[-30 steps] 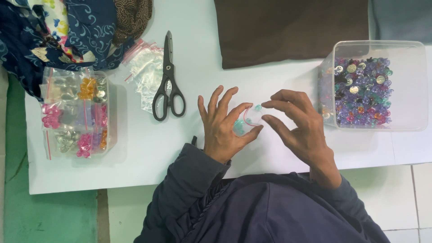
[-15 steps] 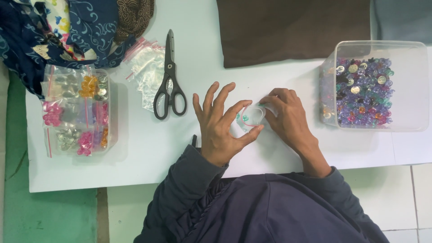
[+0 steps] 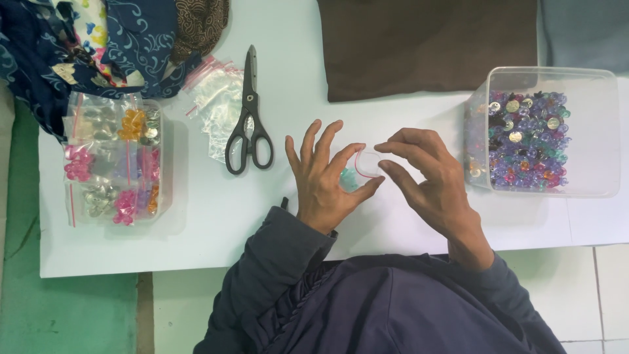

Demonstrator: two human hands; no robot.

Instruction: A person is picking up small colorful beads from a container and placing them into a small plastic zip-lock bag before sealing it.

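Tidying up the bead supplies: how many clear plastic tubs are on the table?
2. One clear tub sits at the left, holding small bags of beads; the other tub sits at the right, filled with loose purple beads.

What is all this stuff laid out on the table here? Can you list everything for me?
Small zip bag: one, clear with a red strip and teal pieces inside, pinched between both hands.
Scissors: one pair, black, closed, left of the hands.
Empty zip bags: a loose pile, clear, beside the scissors.
Filled bags: several, clear, holding pink, orange and silver beads, in a tub at far left.
Bead tub: one, clear plastic, holding purple, blue and gold beads, at right.
Brown cloth: one, top centre.
Patterned cloth: a heap, navy and mixed prints, top left.
Table: one, white.
Left hand: fingers spread, thumb and forefinger on the bag.
Right hand: fingers on the bag's top.
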